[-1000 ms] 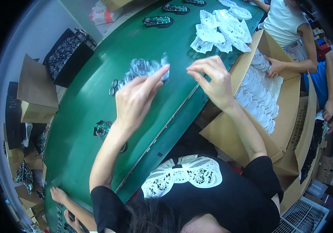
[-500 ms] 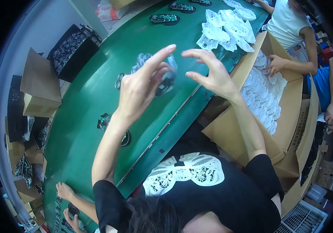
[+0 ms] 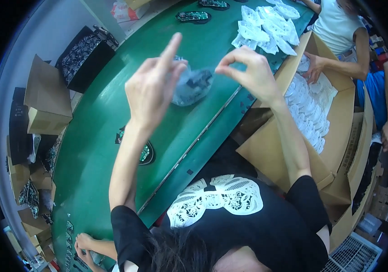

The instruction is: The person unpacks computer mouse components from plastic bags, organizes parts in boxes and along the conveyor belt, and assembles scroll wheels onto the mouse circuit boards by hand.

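My left hand (image 3: pixel 152 88) is raised over the green table (image 3: pixel 98 113), its index finger stretched out and its other fingers partly bent. To its right is a clear plastic bag (image 3: pixel 194 88) with dark pieces in it; whether my left fingers touch it is unclear. My right hand (image 3: pixel 250 72) hangs just right of the bag, thumb and fingertips pinched together. Anything between those fingertips is too small to make out. By my left forearm lies a black oval part with a green circuit board (image 3: pixel 147 154), partly hidden by the arm.
White plastic shells (image 3: pixel 268 29) are heaped at the far right. An open cardboard box (image 3: pixel 266 149) of white parts stands at my right, with a co-worker's hand (image 3: pixel 314 67) inside. More circuit-board parts (image 3: pixel 193 17) lie far ahead. Another person's hands (image 3: pixel 84 245) work at lower left.
My right thumb and fingers, spread before, have come together in a pinch. My left hand has shifted slightly left with its index finger straighter. The hands at lower left have drawn together.
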Tool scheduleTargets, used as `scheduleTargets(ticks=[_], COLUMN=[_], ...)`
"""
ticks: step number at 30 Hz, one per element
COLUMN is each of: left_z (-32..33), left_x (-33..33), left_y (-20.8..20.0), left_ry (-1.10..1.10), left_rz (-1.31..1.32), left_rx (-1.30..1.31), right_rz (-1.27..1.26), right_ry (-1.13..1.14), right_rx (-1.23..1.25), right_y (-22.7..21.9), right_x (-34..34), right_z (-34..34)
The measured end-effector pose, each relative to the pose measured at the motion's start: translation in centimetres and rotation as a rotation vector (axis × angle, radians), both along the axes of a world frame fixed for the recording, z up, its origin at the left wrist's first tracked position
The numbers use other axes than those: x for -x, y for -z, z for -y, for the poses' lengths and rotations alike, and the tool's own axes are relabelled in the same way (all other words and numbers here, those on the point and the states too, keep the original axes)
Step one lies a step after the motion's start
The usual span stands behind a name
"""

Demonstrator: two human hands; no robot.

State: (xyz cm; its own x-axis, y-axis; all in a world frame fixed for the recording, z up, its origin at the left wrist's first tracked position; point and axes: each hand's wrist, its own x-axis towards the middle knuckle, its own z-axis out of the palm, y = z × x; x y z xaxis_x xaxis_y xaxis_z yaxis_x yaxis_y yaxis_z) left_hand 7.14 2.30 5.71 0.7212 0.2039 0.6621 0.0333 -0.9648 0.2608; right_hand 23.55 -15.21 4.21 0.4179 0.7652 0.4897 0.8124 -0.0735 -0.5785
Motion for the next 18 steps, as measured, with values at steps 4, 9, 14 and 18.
scheduleTargets(ticks=[4,9,14,18], left_z=[0.7,1.7,4.4,6.4], left_x=[1.7,-0.1,-0.6,-1.3], left_y=[0.1,-1.4,-3.7,-4.7], left_ry=[0.142,0.282,0.467,0.601], left_rz=[0.089,0.238,0.157,0.121], left_rx=[0.414,0.45,0.997,1.148], right_rz=[-0.193,-0.034,-0.4,-0.226], right_ry=[0.043,-0.014,-0.235,-0.004], right_rx=[-0.06,0.065,-0.249,-0.469], right_y=[-0.2,-2.0,-4.2,-3.3], right_x=[0.6,1.3,2.1,4.9], right_z=[1.1,1.2,1.5,-0.7])
